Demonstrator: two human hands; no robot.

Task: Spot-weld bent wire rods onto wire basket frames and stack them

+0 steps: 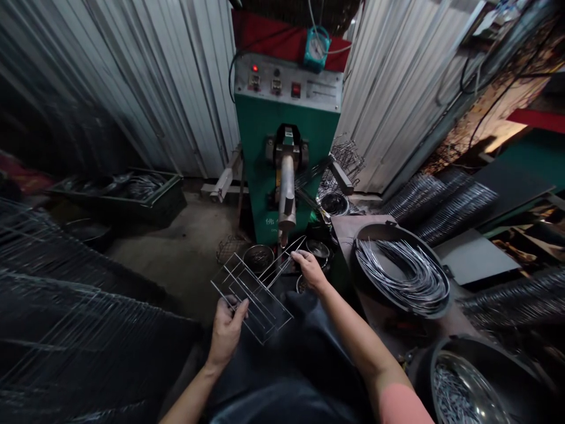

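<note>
A rectangular silver wire grid (251,297) is held at its near edge by the left hand (227,333), the fingers (236,312) curled round the wires. Thin straight steel wires (282,265) are pinched by the right hand (309,272) at the grid's far end, in front of a green metal welding machine (260,147).

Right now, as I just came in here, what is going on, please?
A person holds a flat wire frame in front of a green machine, probably a spot welder. Their left hand grips the frame's near edge. Their right hand holds wires at its far end, just below the machine's metal arm. A round black tray of bent wire sits to the right.
</note>
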